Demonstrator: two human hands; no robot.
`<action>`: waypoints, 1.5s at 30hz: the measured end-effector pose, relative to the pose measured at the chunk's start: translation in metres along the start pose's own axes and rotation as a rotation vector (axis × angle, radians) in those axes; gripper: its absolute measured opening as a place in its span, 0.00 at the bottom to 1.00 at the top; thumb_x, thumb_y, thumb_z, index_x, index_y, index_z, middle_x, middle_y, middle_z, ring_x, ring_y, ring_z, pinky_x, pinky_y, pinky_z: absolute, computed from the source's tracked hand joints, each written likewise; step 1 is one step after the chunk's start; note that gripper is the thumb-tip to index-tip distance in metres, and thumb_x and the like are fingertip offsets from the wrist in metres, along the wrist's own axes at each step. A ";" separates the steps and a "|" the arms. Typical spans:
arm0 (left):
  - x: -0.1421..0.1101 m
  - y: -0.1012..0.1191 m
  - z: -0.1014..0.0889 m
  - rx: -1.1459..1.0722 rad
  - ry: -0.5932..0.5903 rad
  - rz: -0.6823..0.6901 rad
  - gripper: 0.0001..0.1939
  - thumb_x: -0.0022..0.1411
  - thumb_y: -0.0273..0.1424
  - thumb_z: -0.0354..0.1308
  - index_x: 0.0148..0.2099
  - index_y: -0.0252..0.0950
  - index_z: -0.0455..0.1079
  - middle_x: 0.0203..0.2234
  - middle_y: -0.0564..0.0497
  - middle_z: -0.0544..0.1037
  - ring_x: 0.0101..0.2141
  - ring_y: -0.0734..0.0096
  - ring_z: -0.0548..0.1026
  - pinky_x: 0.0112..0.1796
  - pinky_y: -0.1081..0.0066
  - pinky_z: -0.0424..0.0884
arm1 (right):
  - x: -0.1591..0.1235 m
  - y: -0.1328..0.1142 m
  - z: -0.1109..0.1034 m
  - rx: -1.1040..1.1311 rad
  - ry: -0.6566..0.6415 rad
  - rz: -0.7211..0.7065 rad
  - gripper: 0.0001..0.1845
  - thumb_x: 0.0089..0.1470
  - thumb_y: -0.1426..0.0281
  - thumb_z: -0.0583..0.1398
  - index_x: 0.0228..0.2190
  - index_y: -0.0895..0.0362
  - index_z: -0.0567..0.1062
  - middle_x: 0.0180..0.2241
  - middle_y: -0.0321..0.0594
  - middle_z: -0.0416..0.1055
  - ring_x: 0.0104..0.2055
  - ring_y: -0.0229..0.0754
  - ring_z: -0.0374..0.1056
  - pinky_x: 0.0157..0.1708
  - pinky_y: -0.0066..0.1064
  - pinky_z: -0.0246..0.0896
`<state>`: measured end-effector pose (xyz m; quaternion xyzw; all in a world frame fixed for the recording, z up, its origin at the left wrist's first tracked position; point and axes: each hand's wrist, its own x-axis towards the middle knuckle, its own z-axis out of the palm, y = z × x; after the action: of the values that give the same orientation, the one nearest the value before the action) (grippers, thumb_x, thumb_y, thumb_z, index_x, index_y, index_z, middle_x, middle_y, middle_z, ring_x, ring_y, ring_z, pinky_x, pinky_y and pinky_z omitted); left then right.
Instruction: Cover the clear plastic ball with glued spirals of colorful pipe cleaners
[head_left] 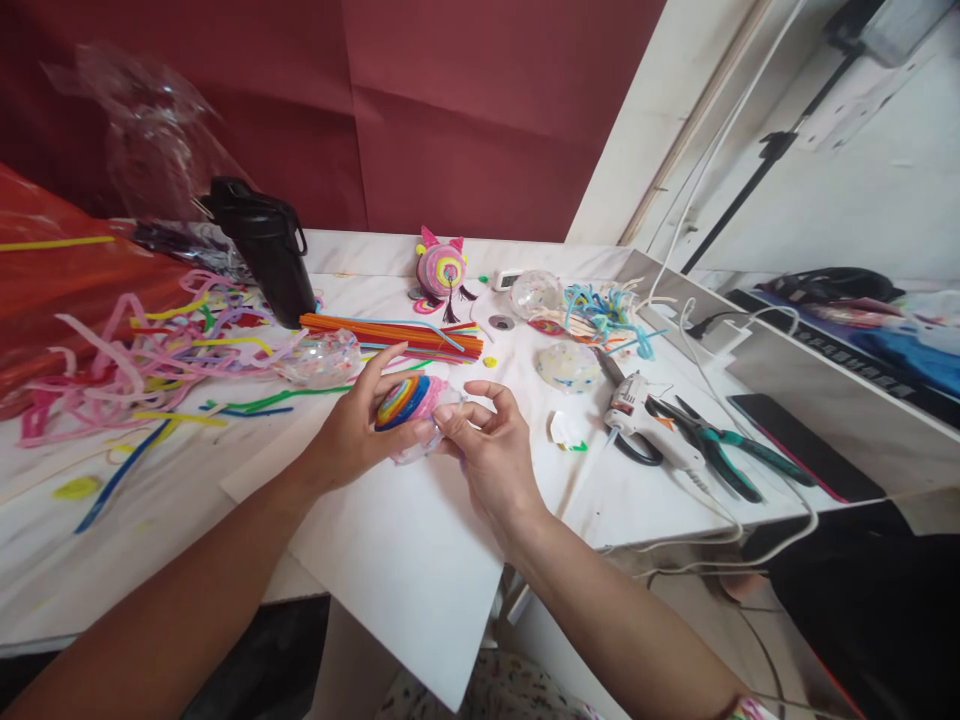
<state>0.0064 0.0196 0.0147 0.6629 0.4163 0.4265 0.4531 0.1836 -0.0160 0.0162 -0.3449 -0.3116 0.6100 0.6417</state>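
A clear plastic ball [405,405] is held above the white sheet, partly covered with coiled pipe cleaners in orange, yellow, blue and pink. My left hand [367,425] wraps its left side, thumb along the near face and fingers behind. On the other side, my right hand [491,440] presses thumb and index finger against the ball's clear right edge; whether a strand is pinched there is too small to tell. Beyond my hands lies a bundle of orange and red pipe cleaners [397,335]. A pink pipe-cleaner figure [442,268] with ears and dark tassels stands at the back.
Loose pipe cleaners [112,370] and a black bottle [262,250] occupy the left. Clear speckled balls [568,367] lie right of centre. Farther right are a glue gun [645,415], green-handled pliers [720,445], a phone [795,440] and cables. White paper [405,570] overhangs the front edge.
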 end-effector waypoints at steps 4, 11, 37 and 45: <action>-0.001 -0.001 -0.002 -0.068 -0.033 -0.009 0.64 0.54 0.51 0.78 0.81 0.47 0.46 0.69 0.32 0.73 0.65 0.37 0.76 0.61 0.44 0.75 | -0.002 -0.001 0.000 -0.008 -0.034 0.004 0.37 0.35 0.61 0.84 0.40 0.50 0.71 0.24 0.25 0.81 0.21 0.35 0.75 0.25 0.25 0.74; 0.000 -0.002 -0.002 -0.080 -0.020 0.044 0.65 0.54 0.48 0.80 0.81 0.47 0.45 0.69 0.32 0.72 0.69 0.36 0.71 0.66 0.42 0.71 | -0.004 -0.001 0.001 0.004 -0.043 0.011 0.37 0.33 0.60 0.85 0.39 0.51 0.72 0.23 0.25 0.81 0.21 0.34 0.76 0.26 0.24 0.75; 0.006 -0.014 -0.008 -0.164 -0.049 0.105 0.71 0.51 0.44 0.82 0.82 0.47 0.39 0.68 0.32 0.75 0.68 0.36 0.73 0.65 0.41 0.72 | 0.000 -0.029 -0.018 -0.245 -0.268 0.042 0.32 0.42 0.62 0.82 0.44 0.50 0.74 0.25 0.26 0.78 0.29 0.39 0.77 0.35 0.30 0.74; 0.004 -0.005 -0.007 -0.105 -0.017 0.070 0.71 0.49 0.45 0.82 0.83 0.44 0.41 0.69 0.30 0.74 0.68 0.35 0.73 0.64 0.44 0.74 | 0.005 -0.041 -0.038 -0.699 -0.285 -0.281 0.15 0.53 0.68 0.74 0.43 0.50 0.82 0.28 0.31 0.81 0.29 0.38 0.72 0.34 0.31 0.66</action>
<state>0.0000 0.0259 0.0116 0.6559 0.3661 0.4578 0.4755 0.2386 -0.0141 0.0277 -0.4086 -0.6302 0.4154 0.5132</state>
